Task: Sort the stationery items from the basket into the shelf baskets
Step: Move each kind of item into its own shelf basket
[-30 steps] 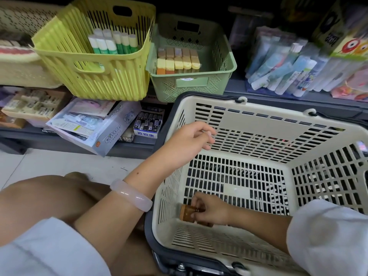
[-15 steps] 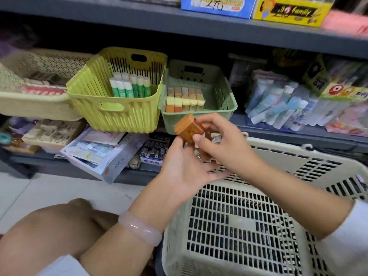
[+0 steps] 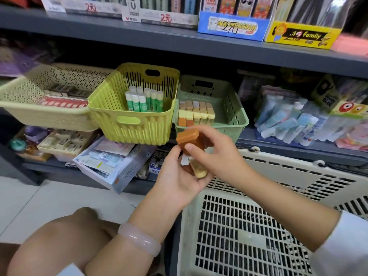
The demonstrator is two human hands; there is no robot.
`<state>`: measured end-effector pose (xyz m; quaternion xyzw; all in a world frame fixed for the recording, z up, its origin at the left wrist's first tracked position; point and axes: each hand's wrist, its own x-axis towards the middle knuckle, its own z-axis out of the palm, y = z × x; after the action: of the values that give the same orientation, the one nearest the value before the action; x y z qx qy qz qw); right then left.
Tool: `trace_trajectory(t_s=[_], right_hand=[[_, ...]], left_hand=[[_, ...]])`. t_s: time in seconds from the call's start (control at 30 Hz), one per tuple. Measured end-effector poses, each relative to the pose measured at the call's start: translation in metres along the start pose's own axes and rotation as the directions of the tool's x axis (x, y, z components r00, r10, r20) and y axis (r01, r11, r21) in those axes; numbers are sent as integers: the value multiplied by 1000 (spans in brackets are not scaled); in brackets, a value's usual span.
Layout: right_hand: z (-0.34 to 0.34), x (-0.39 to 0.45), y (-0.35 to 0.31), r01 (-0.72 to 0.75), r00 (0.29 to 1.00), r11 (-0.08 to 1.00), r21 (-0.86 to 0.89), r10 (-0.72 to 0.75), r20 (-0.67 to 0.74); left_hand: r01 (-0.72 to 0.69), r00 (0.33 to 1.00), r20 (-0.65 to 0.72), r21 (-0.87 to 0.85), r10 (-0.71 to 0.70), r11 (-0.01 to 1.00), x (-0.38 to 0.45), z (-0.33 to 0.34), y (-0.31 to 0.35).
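A dark grey metal shelf (image 3: 199,46) holds a green plastic basket (image 3: 231,114) of small orange and yellow blocks (image 3: 196,114). Below it, both hands have risen a little since before. The left hand (image 3: 179,180) grips a yellow block (image 3: 199,169). The right hand (image 3: 217,152) grips an orange-brown block (image 3: 187,137). The big cream plastic basket (image 3: 258,226) sits below the green one.

Three shelf baskets in a row, with your hands in front of them.

Your left hand (image 3: 179,176) and right hand (image 3: 217,154) meet above the near floor basket (image 3: 298,182), before the rightmost shelf basket (image 3: 231,116) (rows of small blocks inside). Left of it sits the middle basket (image 3: 123,116) holding glue sticks (image 3: 143,100), then the leftmost basket (image 3: 39,108).
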<state>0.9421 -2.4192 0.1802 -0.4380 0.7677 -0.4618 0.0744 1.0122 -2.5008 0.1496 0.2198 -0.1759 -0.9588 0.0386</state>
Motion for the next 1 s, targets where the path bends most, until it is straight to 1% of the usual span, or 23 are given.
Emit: trace_trajectory(t_s=[0.07,0.1,0.27,0.33,0.43,0.47,0.5,0.57,0.6,0.63,0.67,0.73,0.8,0.83,0.9,0.93,1.0], right_hand=[[-2,2,-1,-12,1000,994,109,13,-2],[-4,3,-2,-11,1000,991,130,12,-6],[-7,10,-1,-89,993,987,136,99,-64],[-9,13,-1,-114,993,989,97,118,-30],[-16,21,-2,-136,989,989,61,131,73],[-19,27,-1,-141,988,989,39,138,73],[-23,35,1,-151,988,988,25,150,39],[-30,58,10,-187,977,982,5,187,-104],[-34,72,16,-216,963,975,-47,205,-175],[-37,87,23,-261,949,955,-137,229,-217],[-38,100,29,-322,936,911,-258,266,-229],[-35,119,41,-410,912,760,-505,361,-197],[-27,129,49,-394,893,634,-666,434,-115],[-21,131,51,-356,886,603,-714,460,-53],[-13,133,54,-257,865,594,-762,493,93],[-11,132,54,-227,857,604,-764,496,138],[-15,130,53,-243,864,650,-720,482,143]], left_hand=[[-10,1000,-9,23,10,1000,-1,-3,2],[-13,1000,-10,44,14,999,-2,-3,3],[-59,998,19,146,56,987,-4,-7,10],[-80,997,12,186,79,979,-4,-8,12],[-117,991,-33,248,129,962,-2,-8,17],[-133,988,-47,263,150,956,-1,-9,20],[-147,984,-56,271,168,951,0,-10,22],[-161,980,-72,259,185,952,1,-12,28],[-161,980,-79,237,184,958,2,-14,30],[-158,981,-82,211,178,965,2,-15,32],[-154,982,-82,183,171,971,2,-16,34],[-143,986,-71,141,154,980,3,-18,36],[-133,988,-61,127,141,983,3,-22,38],[-132,988,-63,127,141,983,3,-23,38],[-134,986,-81,133,146,982,2,-27,40],[-133,985,-91,133,146,982,1,-28,41],[-130,985,-101,121,143,984,-1,-29,43]])
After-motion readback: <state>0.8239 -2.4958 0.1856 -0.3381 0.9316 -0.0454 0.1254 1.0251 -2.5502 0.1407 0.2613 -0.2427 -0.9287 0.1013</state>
